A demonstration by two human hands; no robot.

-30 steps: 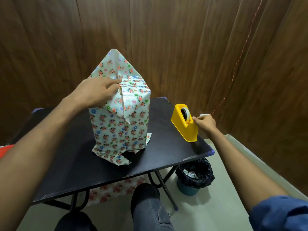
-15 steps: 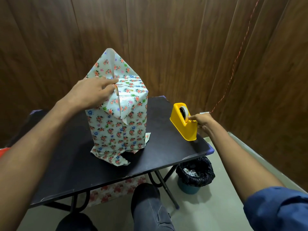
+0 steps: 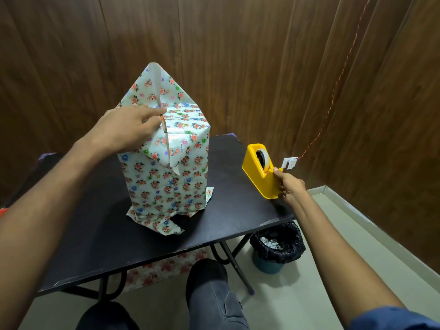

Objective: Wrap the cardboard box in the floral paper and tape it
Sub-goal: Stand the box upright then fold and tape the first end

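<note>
The box wrapped in floral paper (image 3: 166, 186) stands upright on the black table (image 3: 95, 229). Its top flap rises in a point, and loose paper spreads out at its base. My left hand (image 3: 123, 132) lies over the box's upper left edge, and its straight fingers press the folded paper down at the seam. At the table's right edge sits the yellow tape dispenser (image 3: 260, 172). My right hand (image 3: 288, 186) curls around its front end, with the thumb up by the cutter. I cannot see a pulled strip of tape.
A bin with a black liner (image 3: 277, 246) stands on the floor under the table's right corner. More floral paper (image 3: 164, 270) lies on the floor beneath the table. My knees (image 3: 209, 289) are close to the front edge. Wood-panelled walls stand behind and to the right.
My right hand has dropped from the top of the dispenser's front end to wrap around its front. My left hand has kept pressing the paper in the same place.
</note>
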